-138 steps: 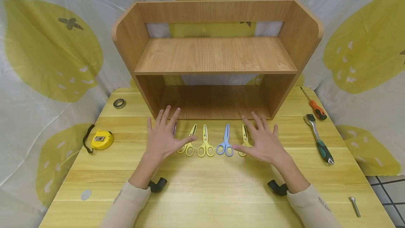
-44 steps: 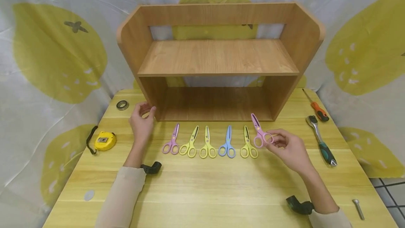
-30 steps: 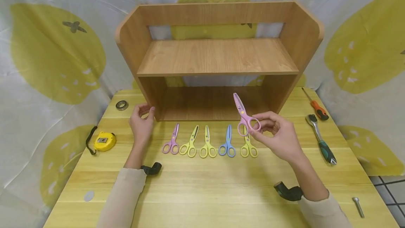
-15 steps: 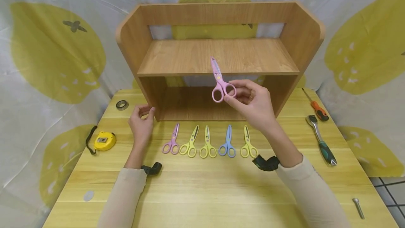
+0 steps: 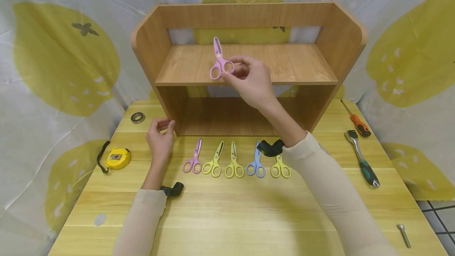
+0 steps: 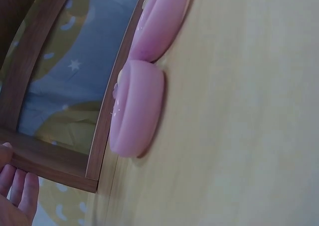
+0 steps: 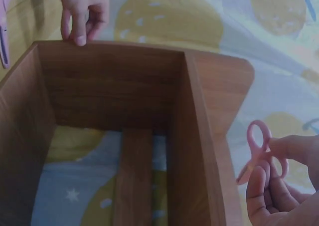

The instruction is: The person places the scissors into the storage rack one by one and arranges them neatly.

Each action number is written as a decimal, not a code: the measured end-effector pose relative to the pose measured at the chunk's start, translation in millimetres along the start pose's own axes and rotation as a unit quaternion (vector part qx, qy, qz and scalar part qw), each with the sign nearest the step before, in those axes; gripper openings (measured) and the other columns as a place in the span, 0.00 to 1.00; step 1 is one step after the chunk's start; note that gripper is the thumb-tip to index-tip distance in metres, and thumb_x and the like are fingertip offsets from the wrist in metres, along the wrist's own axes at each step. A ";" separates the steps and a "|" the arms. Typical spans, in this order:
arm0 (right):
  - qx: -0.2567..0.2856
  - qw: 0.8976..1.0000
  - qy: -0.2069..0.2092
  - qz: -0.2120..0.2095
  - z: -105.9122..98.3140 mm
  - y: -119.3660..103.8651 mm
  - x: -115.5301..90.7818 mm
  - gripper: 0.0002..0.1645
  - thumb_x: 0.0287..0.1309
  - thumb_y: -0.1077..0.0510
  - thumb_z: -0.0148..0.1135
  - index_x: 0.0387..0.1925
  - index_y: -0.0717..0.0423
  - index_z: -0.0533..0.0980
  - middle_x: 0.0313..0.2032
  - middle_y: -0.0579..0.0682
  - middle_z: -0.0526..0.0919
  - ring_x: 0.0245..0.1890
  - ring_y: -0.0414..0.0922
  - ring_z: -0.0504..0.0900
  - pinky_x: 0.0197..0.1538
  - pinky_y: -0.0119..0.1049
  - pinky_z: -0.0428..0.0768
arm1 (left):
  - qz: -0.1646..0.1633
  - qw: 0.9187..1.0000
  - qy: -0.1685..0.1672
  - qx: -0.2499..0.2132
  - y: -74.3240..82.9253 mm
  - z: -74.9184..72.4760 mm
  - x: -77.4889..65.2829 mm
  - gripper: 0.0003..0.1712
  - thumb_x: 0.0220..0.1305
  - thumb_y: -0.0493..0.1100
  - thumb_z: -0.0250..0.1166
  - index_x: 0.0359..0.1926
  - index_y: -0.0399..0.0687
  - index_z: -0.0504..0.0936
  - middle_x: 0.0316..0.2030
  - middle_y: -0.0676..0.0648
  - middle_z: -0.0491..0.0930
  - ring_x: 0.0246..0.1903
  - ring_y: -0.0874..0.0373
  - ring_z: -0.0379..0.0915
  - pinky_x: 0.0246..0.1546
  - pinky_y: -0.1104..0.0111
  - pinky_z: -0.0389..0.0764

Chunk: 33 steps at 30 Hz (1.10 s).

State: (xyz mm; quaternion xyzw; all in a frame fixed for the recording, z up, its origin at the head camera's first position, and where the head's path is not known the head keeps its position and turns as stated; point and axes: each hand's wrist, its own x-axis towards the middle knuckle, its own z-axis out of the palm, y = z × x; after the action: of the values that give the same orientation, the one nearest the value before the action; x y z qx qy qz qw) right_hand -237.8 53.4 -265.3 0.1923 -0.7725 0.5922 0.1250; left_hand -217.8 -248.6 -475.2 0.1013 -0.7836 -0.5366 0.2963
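Observation:
In the head view my right hand (image 5: 254,80) pinches a pair of pink scissors (image 5: 219,60) by one handle loop. The blades point up and away, in front of the upper board of the wooden shelf (image 5: 245,83). My left hand (image 5: 160,139) holds the lower front edge of the shelf's left side panel, thumb on the edge and fingers at the outer face, as the left wrist view shows. On the table before the shelf lie several scissors in a row: pink (image 5: 193,158), yellow (image 5: 213,161) and blue (image 5: 256,163) among them. My right wrist's camera partly covers the blue pair and the rightmost yellow pair.
Left of the shelf are a roll of tape (image 5: 138,117), a yellow tape measure (image 5: 118,158) and a grey disc (image 5: 100,219). On the right lie an orange screwdriver (image 5: 360,125), a ratchet wrench (image 5: 363,159) and a bolt (image 5: 403,235). A lemon-print curtain (image 5: 64,58) hangs behind.
My right hand has taken up the pink scissors, then raised them leftward to the upper shelf board. My left hand has moved from above the scissors row to the shelf's left side and stayed there.

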 end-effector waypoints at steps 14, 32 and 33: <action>-0.019 0.996 -0.054 0.072 64.4 -1.4 56.9 0.25 0.58 0.56 0.77 0.55 0.59 0.82 0.36 0.51 0.91 0.30 0.38 0.86 0.29 0.28 0.78 | -0.004 1.000 -0.001 -0.010 2.7 3.1 0.3 0.14 0.67 0.42 0.71 0.48 0.37 0.82 0.43 0.41 0.87 0.39 0.68 0.81 0.41 0.79 0.82; -0.178 0.974 -0.087 0.106 107.5 -9.1 74.4 0.09 0.61 0.45 0.71 0.37 0.43 0.85 0.27 0.39 0.80 0.29 0.37 0.72 0.28 0.30 0.65 | -0.010 1.000 -0.002 -0.012 1.2 4.4 -2.2 0.15 0.68 0.42 0.71 0.49 0.37 0.82 0.45 0.41 0.87 0.41 0.64 0.83 0.44 0.76 0.84; -0.191 0.972 -0.090 0.105 106.5 -8.6 73.8 0.10 0.61 0.45 0.70 0.37 0.44 0.84 0.27 0.40 0.78 0.29 0.37 0.71 0.28 0.30 0.65 | -0.011 1.000 -0.003 -0.013 1.4 5.1 -2.4 0.15 0.68 0.42 0.71 0.49 0.37 0.82 0.45 0.41 0.87 0.41 0.64 0.83 0.44 0.75 0.85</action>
State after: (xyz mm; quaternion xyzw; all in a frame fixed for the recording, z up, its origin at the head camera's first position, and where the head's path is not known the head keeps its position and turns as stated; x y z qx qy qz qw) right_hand -296.4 -62.1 -255.2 0.1357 -0.8951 0.4238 0.0264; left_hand -218.6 -242.9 -476.1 0.1042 -0.7762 -0.5503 0.2893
